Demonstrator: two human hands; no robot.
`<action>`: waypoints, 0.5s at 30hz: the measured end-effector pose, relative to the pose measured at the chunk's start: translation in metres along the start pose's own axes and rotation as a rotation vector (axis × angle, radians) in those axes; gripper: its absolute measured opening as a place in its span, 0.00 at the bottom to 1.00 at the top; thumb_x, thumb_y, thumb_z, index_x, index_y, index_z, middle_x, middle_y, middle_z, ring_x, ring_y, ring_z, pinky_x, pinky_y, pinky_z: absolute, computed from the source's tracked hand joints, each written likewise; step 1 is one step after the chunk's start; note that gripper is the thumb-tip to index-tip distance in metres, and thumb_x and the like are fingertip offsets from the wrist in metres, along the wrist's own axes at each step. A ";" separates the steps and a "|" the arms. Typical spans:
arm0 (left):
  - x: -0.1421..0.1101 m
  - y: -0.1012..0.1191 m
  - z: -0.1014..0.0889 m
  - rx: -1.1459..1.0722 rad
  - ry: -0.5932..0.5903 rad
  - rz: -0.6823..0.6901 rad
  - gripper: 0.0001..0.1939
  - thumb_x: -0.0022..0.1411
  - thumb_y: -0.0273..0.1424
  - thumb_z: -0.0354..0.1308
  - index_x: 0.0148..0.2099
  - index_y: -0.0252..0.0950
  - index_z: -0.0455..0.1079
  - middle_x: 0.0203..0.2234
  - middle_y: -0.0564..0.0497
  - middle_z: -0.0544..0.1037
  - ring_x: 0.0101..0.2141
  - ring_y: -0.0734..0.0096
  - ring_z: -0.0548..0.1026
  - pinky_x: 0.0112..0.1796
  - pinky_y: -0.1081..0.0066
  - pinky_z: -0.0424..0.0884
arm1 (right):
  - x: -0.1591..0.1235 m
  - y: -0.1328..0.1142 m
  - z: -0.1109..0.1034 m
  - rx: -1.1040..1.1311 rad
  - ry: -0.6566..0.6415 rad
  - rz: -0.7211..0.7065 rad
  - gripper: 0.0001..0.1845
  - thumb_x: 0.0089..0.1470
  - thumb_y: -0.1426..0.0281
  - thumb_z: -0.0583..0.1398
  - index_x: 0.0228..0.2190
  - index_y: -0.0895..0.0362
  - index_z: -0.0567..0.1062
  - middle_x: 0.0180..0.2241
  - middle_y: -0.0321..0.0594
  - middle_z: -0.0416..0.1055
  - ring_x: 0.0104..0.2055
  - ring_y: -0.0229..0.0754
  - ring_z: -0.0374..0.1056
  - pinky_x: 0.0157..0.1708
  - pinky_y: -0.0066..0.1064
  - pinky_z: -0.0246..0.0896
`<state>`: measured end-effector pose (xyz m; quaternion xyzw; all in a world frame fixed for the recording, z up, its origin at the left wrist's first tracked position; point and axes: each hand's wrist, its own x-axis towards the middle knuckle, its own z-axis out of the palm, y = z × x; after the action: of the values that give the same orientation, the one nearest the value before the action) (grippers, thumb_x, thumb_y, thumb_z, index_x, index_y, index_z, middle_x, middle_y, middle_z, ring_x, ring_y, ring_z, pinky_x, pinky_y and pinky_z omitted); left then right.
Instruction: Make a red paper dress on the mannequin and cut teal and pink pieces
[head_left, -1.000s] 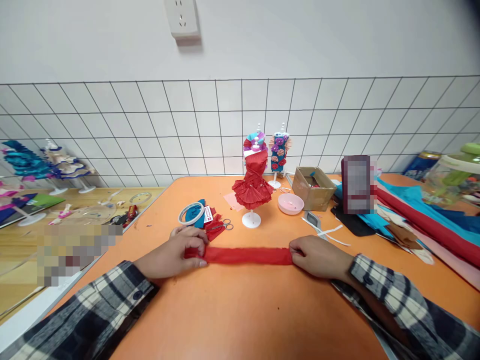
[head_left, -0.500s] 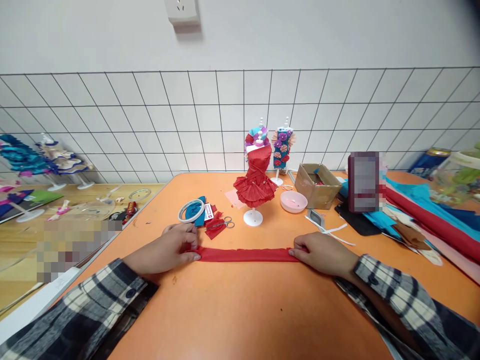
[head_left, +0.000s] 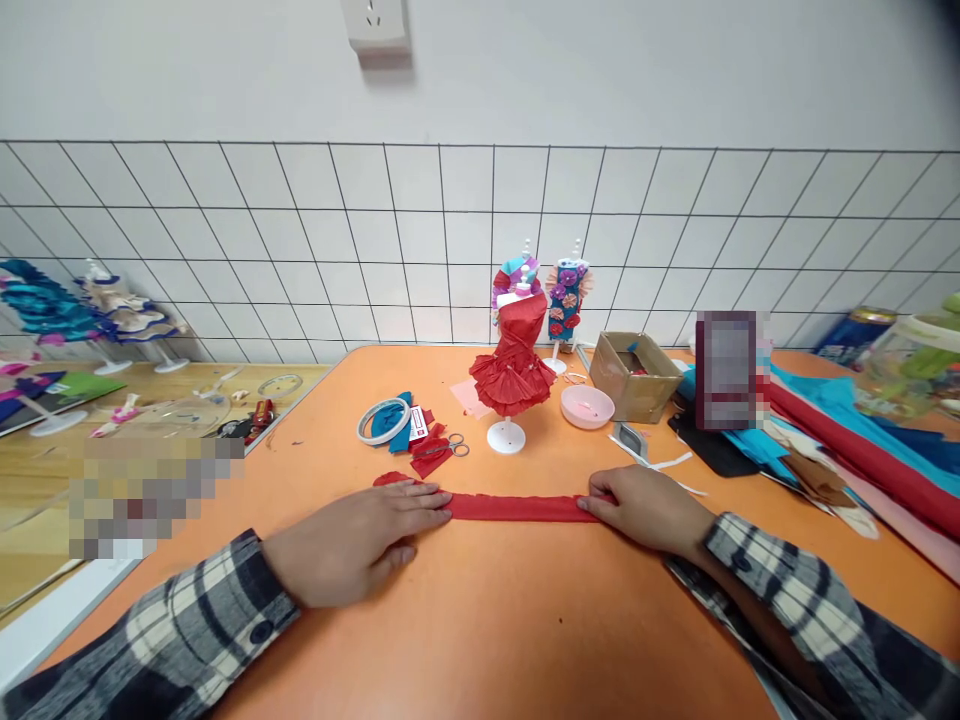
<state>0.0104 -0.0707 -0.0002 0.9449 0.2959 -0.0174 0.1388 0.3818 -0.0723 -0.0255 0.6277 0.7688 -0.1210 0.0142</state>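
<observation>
One long, paper-thin red strip (head_left: 517, 508), left end flaring, lies well in from the far edge of the orange worktop (head_left: 480, 620); I see the left hand (head_left: 360, 540) flat on it, fingers together, thumb apart, the right hand (head_left: 649, 505) pinching its right end.
</observation>
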 end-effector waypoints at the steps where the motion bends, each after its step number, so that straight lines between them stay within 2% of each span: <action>1: -0.002 0.001 0.002 -0.037 -0.008 -0.033 0.28 0.68 0.32 0.49 0.68 0.48 0.54 0.66 0.51 0.59 0.64 0.57 0.59 0.63 0.54 0.55 | 0.001 0.002 -0.001 -0.006 0.019 0.027 0.20 0.59 0.53 0.53 0.25 0.54 0.70 0.28 0.39 0.73 0.30 0.42 0.66 0.25 0.30 0.44; 3: -0.005 0.003 0.006 -0.084 -0.036 -0.094 0.28 0.70 0.40 0.46 0.69 0.48 0.50 0.67 0.49 0.53 0.65 0.54 0.55 0.63 0.50 0.53 | 0.004 0.004 -0.001 -0.006 0.060 0.087 0.20 0.59 0.52 0.53 0.27 0.54 0.71 0.28 0.40 0.73 0.31 0.44 0.67 0.25 0.30 0.47; 5: -0.006 0.007 0.011 -0.098 -0.054 -0.136 0.30 0.70 0.45 0.45 0.70 0.47 0.46 0.68 0.47 0.49 0.66 0.52 0.51 0.63 0.47 0.50 | 0.004 0.002 0.000 -0.001 0.173 0.095 0.19 0.59 0.53 0.54 0.32 0.54 0.74 0.32 0.42 0.74 0.35 0.47 0.69 0.29 0.33 0.54; 7: -0.006 0.011 0.016 -0.097 -0.056 -0.161 0.33 0.69 0.48 0.45 0.71 0.45 0.43 0.69 0.45 0.47 0.67 0.50 0.48 0.63 0.44 0.47 | 0.000 -0.008 0.004 -0.021 0.385 0.030 0.18 0.60 0.56 0.53 0.42 0.55 0.75 0.40 0.46 0.75 0.44 0.51 0.68 0.40 0.39 0.59; 9: -0.005 0.013 0.018 -0.100 -0.064 -0.169 0.35 0.68 0.50 0.45 0.71 0.44 0.42 0.69 0.43 0.46 0.67 0.48 0.47 0.62 0.41 0.46 | -0.008 -0.028 0.012 -0.052 0.578 -0.118 0.22 0.62 0.61 0.51 0.53 0.57 0.71 0.51 0.50 0.71 0.55 0.53 0.63 0.54 0.45 0.53; 10: -0.005 0.014 0.019 -0.101 -0.071 -0.170 0.37 0.67 0.51 0.46 0.71 0.44 0.42 0.69 0.43 0.45 0.67 0.46 0.46 0.62 0.40 0.46 | -0.013 -0.040 0.016 -0.052 0.592 -0.235 0.23 0.63 0.62 0.50 0.55 0.57 0.69 0.55 0.49 0.68 0.58 0.53 0.60 0.58 0.46 0.48; 13: -0.004 0.016 0.020 -0.094 -0.096 -0.183 0.40 0.65 0.54 0.46 0.72 0.44 0.40 0.69 0.42 0.43 0.67 0.44 0.43 0.61 0.37 0.42 | -0.023 -0.075 0.029 -0.033 0.372 -0.568 0.37 0.62 0.51 0.50 0.66 0.54 0.52 0.67 0.43 0.50 0.67 0.54 0.45 0.65 0.53 0.32; 15: -0.004 0.017 0.021 -0.081 -0.122 -0.199 0.43 0.63 0.56 0.46 0.72 0.43 0.37 0.69 0.43 0.40 0.67 0.45 0.41 0.62 0.37 0.40 | -0.024 -0.090 0.034 0.011 0.222 -0.635 0.41 0.62 0.48 0.47 0.68 0.54 0.43 0.69 0.41 0.42 0.69 0.51 0.38 0.66 0.55 0.22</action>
<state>0.0179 -0.0919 -0.0151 0.9016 0.3798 -0.0766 0.1923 0.2956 -0.1190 -0.0389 0.3663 0.9222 -0.0544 -0.1116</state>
